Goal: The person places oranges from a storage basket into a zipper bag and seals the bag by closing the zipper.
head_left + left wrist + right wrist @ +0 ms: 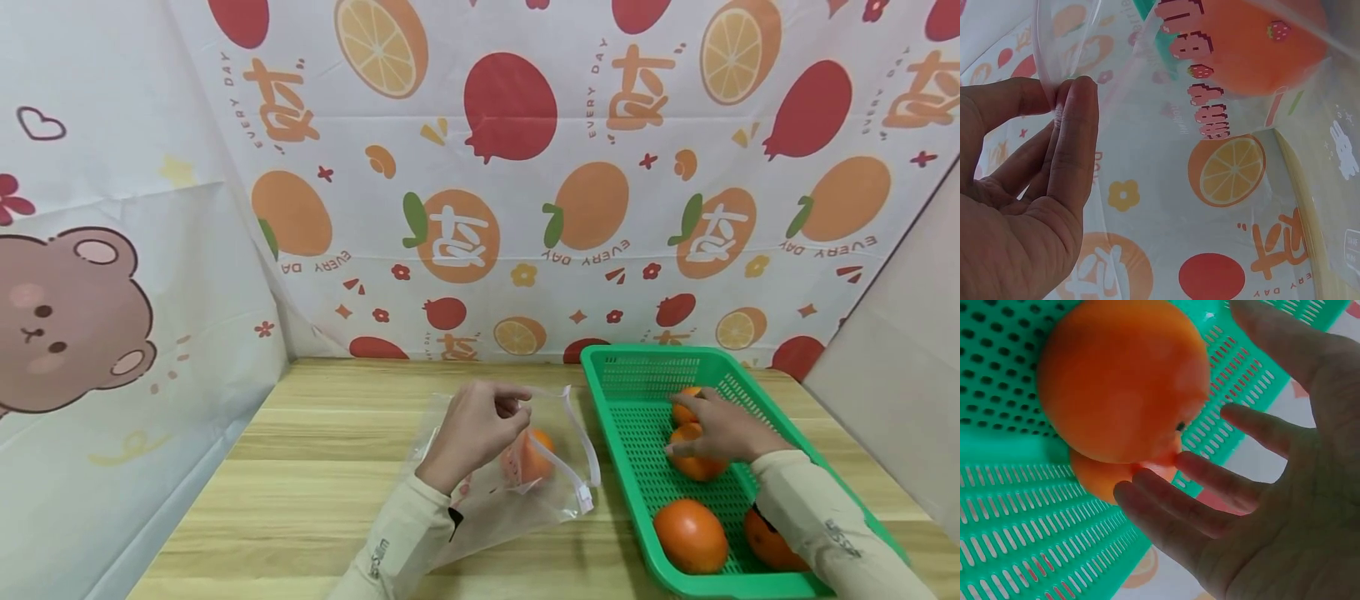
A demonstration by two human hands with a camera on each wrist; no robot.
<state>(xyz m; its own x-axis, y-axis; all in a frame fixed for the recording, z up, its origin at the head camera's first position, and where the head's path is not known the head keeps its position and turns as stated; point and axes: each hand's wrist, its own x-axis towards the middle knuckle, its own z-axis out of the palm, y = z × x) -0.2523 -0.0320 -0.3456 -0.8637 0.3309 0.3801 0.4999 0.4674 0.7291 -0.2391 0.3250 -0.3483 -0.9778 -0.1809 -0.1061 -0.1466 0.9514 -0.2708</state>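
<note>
My left hand [480, 429] pinches the upper edge of a clear zip bag [1141, 181] between thumb and fingers. Inside the bag an orange [536, 457] shows through the printed plastic, and a pink slider sits on the bag's zip strip [585, 497]. Over the green basket [617, 450], my right hand [727, 429] is spread with its fingers apart beside two oranges. The nearer of these oranges [1122, 381] fills much of the right wrist view, and the other orange [1094, 478] lies partly behind it. Whether a fingertip touches them I cannot tell.
At the basket's near end lie an orange [690, 536] and another orange [772, 542], the latter partly covered by my right sleeve. The basket's raised rim stands just right of the bag. A printed cloth [517, 208] hangs behind the wooden table [300, 467].
</note>
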